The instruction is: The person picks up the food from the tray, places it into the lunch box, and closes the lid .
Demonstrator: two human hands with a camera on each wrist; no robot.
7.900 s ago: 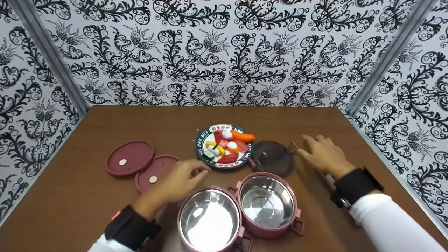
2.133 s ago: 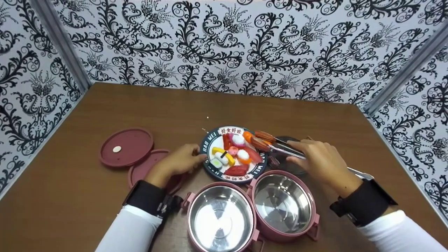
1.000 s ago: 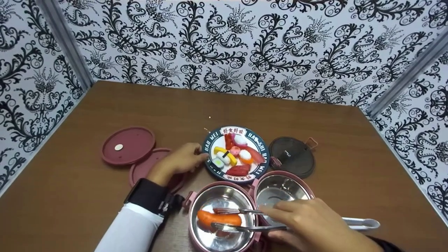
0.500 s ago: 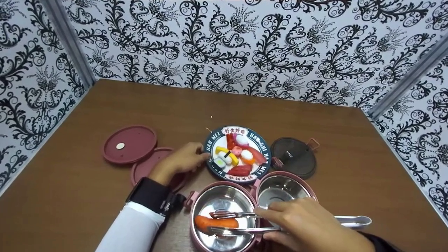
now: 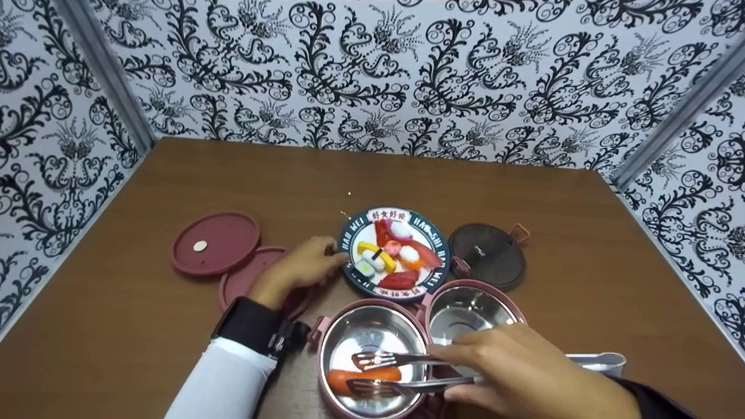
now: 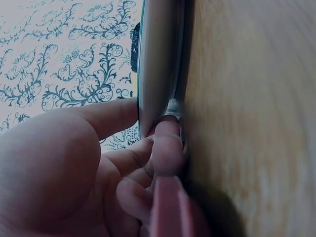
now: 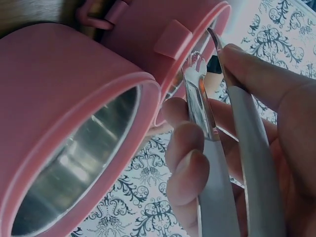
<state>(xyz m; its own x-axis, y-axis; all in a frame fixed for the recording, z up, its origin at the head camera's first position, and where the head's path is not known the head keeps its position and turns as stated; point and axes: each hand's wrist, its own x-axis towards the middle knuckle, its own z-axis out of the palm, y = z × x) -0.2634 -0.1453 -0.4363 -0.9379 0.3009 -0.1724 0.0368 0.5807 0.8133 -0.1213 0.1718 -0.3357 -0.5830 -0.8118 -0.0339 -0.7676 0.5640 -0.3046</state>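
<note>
My left hand point(image 5: 305, 265) pinches the left rim of a round dark-bordered plate point(image 5: 391, 215), thumb on top and fingers beneath in the left wrist view. Toy sushi pieces point(image 5: 398, 279) lie on the plate. Tongs point(image 5: 430, 383) are in my right hand point(image 5: 512, 366), their tips spread inside the left pink steel-lined pot point(image 5: 375, 326). An orange carrot point(image 5: 343, 381) lies on that pot's bottom; the lower tip overlaps it, while the upper tip stands away from it. The right wrist view shows my thumb and fingers on the two arms of the tongs point(image 7: 252, 163).
A second pink pot point(image 5: 463, 308) stands against the first, partly under my right hand. Two dark pink lids point(image 5: 215, 241) overlap at the left, one partly behind my left hand. A dark lid point(image 5: 495, 259) with a loop lies right of the plate. Patterned walls point(image 5: 372, 75) enclose the table.
My right hand, bare at first, took up the tongs, gripped the carrot on the plate and carried it into the left pot. The tips have since parted. My left hand came to the plate rim.
</note>
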